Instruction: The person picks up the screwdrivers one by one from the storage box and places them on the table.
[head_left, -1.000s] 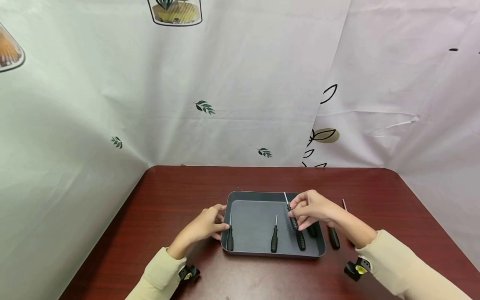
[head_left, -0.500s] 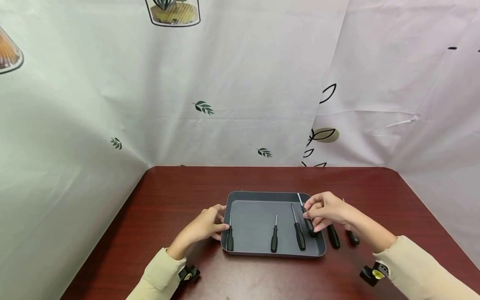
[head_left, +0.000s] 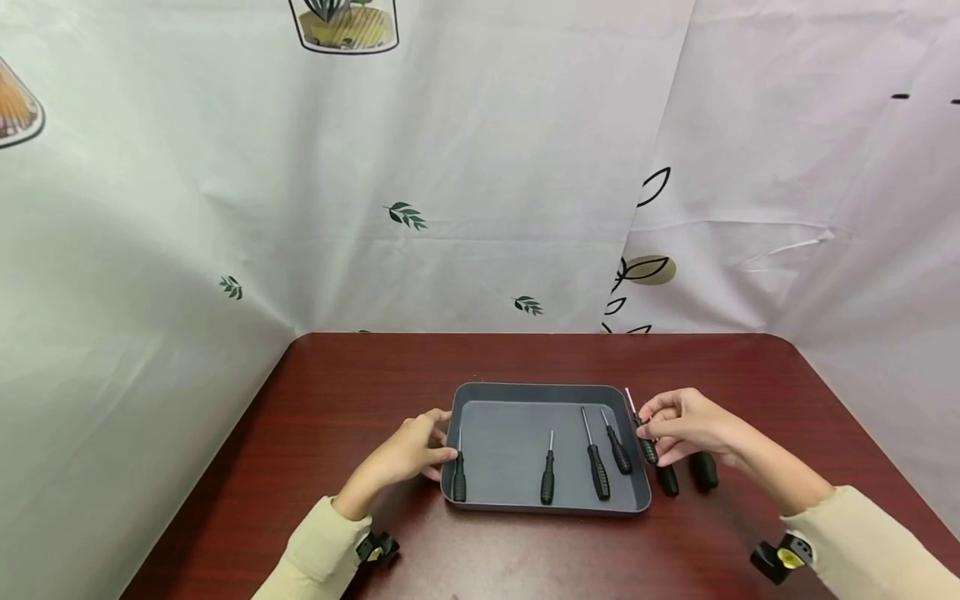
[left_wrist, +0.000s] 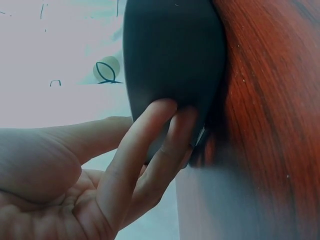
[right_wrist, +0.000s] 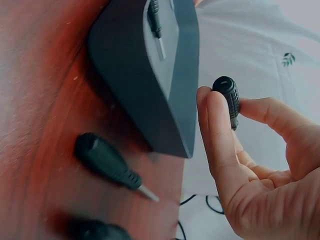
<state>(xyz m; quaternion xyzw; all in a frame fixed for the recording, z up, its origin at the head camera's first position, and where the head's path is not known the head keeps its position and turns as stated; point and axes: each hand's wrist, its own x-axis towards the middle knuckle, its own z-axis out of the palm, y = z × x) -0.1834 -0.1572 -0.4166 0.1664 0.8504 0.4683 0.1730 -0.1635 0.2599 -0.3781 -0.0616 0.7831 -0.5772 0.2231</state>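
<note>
My left hand (head_left: 408,446) grips the left wall of the grey tray (head_left: 501,454); in the left wrist view, fingers press its outer side and the thumb reaches the rim. Just beyond the tray's right rim, my right hand (head_left: 690,427) pinches a small black-handled screwdriver (head_left: 648,450) between thumb and fingers, its shaft pointing away. In the right wrist view the handle (right_wrist: 227,95) hangs raised above the table. Several screwdrivers lie inside the tray: one by the left wall (head_left: 460,479), one near the middle (head_left: 548,479), a longer one (head_left: 598,473) and a short one (head_left: 618,452) at right.
Two thicker black screwdrivers (head_left: 667,481) (head_left: 703,471) lie on the dark red table (head_left: 540,550) to the right of the tray, partly hidden below my right hand. A white patterned cloth (head_left: 465,167) hangs behind the table.
My right hand has carried the pinched screwdriver rightward, from over the tray to past its right rim. The short screwdriver at the tray's right is now uncovered. My left hand stays put.
</note>
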